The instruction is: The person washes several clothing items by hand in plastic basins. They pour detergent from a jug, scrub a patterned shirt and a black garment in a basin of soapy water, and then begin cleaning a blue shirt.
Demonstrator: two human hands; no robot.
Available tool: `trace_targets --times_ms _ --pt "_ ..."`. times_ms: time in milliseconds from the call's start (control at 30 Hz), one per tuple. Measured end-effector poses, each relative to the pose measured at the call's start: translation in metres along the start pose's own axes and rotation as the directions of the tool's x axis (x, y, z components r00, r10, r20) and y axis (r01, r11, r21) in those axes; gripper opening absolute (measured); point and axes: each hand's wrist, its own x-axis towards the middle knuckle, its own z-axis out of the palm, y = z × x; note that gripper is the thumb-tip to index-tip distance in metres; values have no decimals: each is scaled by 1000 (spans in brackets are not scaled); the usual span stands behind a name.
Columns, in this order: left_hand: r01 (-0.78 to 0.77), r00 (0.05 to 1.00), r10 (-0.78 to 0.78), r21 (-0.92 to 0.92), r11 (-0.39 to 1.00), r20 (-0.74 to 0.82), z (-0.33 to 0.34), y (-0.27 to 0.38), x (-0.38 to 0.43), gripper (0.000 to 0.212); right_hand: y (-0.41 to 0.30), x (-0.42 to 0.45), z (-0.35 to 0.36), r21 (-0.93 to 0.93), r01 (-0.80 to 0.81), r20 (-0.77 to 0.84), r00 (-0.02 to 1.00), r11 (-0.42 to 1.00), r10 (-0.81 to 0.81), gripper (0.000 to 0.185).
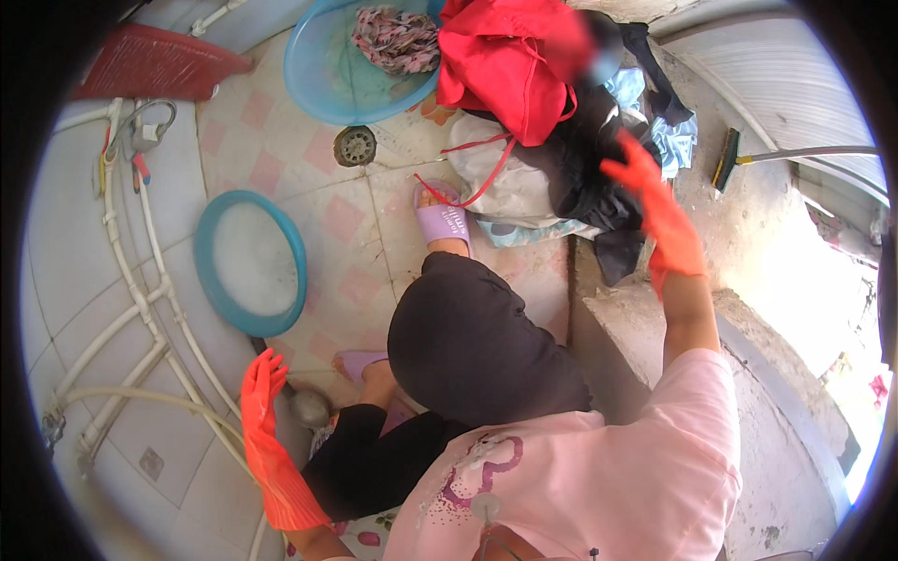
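My left hand (pixel 263 389), in an orange-red rubber glove, is raised at the lower left with its fingers apart and nothing in it. My right hand (pixel 638 172), gloved the same way and slightly blurred, reaches over a heap of clothes with spread fingers. Below and beside it lies a black garment (pixel 589 186); whether the fingertips touch it, I cannot tell. A red garment (pixel 491 70) with thin straps covers part of a grey-white cloth (pixel 501 168). Light-blue shiny fabric (pixel 677 140) hangs over the concrete ledge (pixel 761 203) to the right.
A translucent blue basin (pixel 319 95) holds a floral cloth (pixel 394 38) in water. Nearer stands a teal basin (pixel 298 280) of sudsy water. A floor drain (pixel 355 146), wall pipes (pixel 126 263), a round metal vessel (pixel 309 408) and a long-handled brush (pixel 728 161) are around me.
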Motion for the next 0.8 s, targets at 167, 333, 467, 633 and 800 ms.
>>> trace_targets --times_ms 167,333,467,633,800 --pt "16 999 -17 -4 1000 -43 -9 -9 -4 44 -77 -104 71 -126 175 747 664 976 -22 49" --pt "2 1000 -2 43 999 0 -9 -16 2 51 -83 -122 84 187 226 943 232 956 -239 48" --pt "-11 1000 12 63 998 -14 -9 -14 -12 50 -100 -47 50 606 -282 455 890 744 -33 30" --pt "6 1000 -7 36 999 0 -15 -28 3 48 -60 10 39 325 -53 -256 956 944 142 46" --pt "2 1000 -3 13 1000 19 -13 -29 0 48 -76 -29 56 -25 -155 410 900 988 151 51"
